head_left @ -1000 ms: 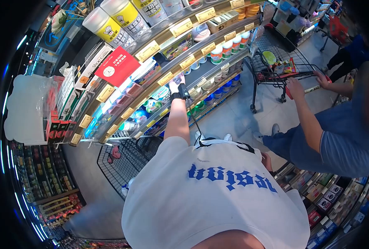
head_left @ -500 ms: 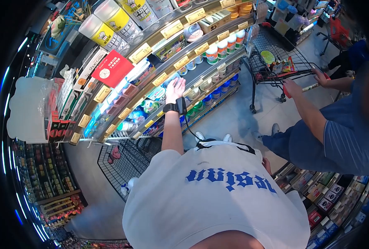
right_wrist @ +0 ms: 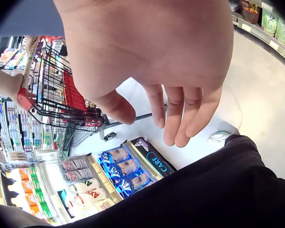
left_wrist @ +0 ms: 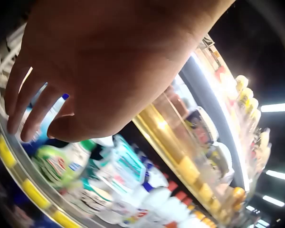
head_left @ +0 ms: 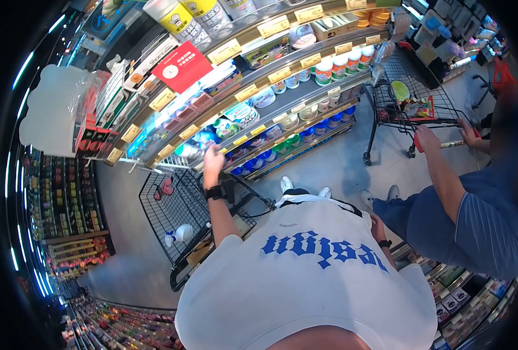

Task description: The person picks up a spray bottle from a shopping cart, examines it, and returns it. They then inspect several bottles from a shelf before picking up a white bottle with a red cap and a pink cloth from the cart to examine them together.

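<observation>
My left hand point(head_left: 213, 164) is at the left end of the shelf unit, by the lower shelf of blue and white packs. In the left wrist view the hand point(left_wrist: 85, 80) has its fingers extended and slightly bent, in front of a green-and-white pack point(left_wrist: 61, 164) and teal-and-white packs point(left_wrist: 121, 164); no held object shows. My right hand point(head_left: 378, 227) hangs beside the white shirt, partly hidden. The right wrist view shows that hand point(right_wrist: 156, 61) with loosely bent fingers and nothing in them, above the floor and blue bottles point(right_wrist: 126, 167).
A black wire cart point(head_left: 171, 201) holding a white item stands below the left hand. To the right, a person in blue point(head_left: 451, 216) holds another cart point(head_left: 410, 108). A red sign point(head_left: 183, 67) stands out from the upper shelf. More shelves line the lower right.
My left hand has moved left and down along the shelves, from the middle shelf toward the cart's side. The head view has shifted, and more of the right wrist shows.
</observation>
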`<state>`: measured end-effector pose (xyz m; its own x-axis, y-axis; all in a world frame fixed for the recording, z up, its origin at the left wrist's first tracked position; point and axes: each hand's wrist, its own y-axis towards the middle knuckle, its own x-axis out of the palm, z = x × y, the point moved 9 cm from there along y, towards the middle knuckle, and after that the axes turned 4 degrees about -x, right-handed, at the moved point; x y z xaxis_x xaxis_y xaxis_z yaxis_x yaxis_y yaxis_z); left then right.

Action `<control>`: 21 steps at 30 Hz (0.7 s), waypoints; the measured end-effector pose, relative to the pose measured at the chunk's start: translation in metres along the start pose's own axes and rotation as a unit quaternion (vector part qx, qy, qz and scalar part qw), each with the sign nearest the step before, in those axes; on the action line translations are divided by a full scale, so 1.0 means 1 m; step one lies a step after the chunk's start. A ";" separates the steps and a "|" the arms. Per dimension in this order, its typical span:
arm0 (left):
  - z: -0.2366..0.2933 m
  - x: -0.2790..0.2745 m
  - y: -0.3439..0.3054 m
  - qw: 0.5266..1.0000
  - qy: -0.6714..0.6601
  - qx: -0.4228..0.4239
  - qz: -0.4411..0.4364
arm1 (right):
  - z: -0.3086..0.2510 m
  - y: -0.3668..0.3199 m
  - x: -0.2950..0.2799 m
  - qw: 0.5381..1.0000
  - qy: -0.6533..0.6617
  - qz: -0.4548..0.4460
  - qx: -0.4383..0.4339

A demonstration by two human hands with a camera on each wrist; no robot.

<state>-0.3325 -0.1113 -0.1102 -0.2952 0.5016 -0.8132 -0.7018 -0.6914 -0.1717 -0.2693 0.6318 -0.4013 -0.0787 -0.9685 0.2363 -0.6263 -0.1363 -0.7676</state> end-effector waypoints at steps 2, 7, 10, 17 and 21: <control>-0.046 -0.038 -0.032 0.987 0.085 -0.128 0.048 | -0.019 -0.001 0.016 0.999 -0.016 -0.038 -0.021; -0.134 -0.066 -0.147 0.869 0.175 -0.462 0.033 | -0.015 0.029 0.024 0.997 -0.015 -0.078 0.010; -0.207 -0.018 -0.174 0.870 0.157 -0.464 -0.056 | -0.021 0.034 0.031 0.995 -0.021 -0.088 0.039; -0.179 0.002 -0.204 0.858 0.176 -0.481 -0.032 | -0.039 0.049 0.043 0.990 -0.077 -0.105 0.057; -0.171 0.007 -0.199 0.857 0.230 -0.450 -0.097 | -0.037 0.062 0.051 0.987 -0.060 -0.128 0.079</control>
<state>-0.0846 -0.0589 -0.1771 0.2026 0.5370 -0.8189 0.1373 -0.8436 -0.5192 -0.3407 0.5821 -0.4144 0.1651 -0.9142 0.3700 -0.4839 -0.4020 -0.7773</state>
